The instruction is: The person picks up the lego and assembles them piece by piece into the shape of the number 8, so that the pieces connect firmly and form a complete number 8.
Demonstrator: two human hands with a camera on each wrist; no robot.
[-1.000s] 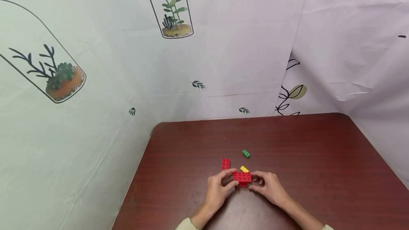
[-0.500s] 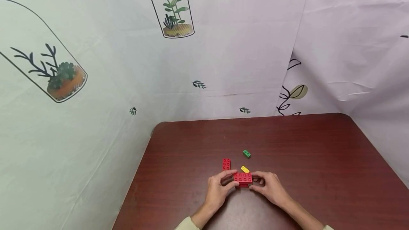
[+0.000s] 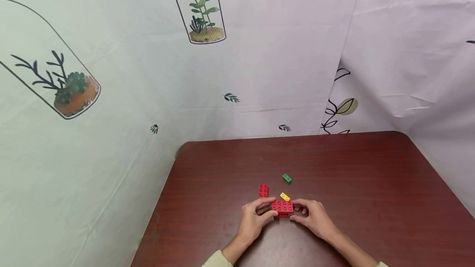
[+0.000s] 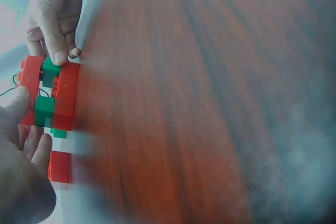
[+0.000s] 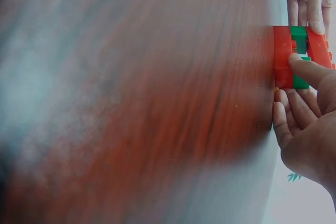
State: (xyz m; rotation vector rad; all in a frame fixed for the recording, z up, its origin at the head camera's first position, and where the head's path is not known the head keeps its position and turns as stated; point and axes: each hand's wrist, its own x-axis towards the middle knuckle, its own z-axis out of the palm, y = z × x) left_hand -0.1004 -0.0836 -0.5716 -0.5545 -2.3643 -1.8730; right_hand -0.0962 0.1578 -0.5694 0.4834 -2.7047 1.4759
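Both hands hold a small stack of toy building bricks on the table. On top lies a red brick (image 3: 282,206) with two rows of studs. Beneath it, a green brick (image 4: 44,110) and a second green brick (image 5: 298,39) stand apart on a lower red brick (image 5: 282,57). The top brick looks tilted against the lower one in the right wrist view. My left hand (image 3: 250,220) pinches the top brick at its left end, thumb in front. My right hand (image 3: 314,218) grips the right end low down, thumb at the green and lower red bricks.
Just beyond the stack lie a loose yellow brick (image 3: 285,196) and, farther back, a small green brick (image 3: 287,178). Another red brick (image 3: 263,190) rests behind the left hand. The dark red-brown table (image 3: 334,168) meets patterned wall sheeting (image 3: 259,73) at its back.
Both hands keep their grip in nearly the same place. A green bit at the stack's front right corner, visible a second ago, no longer shows in the head view.
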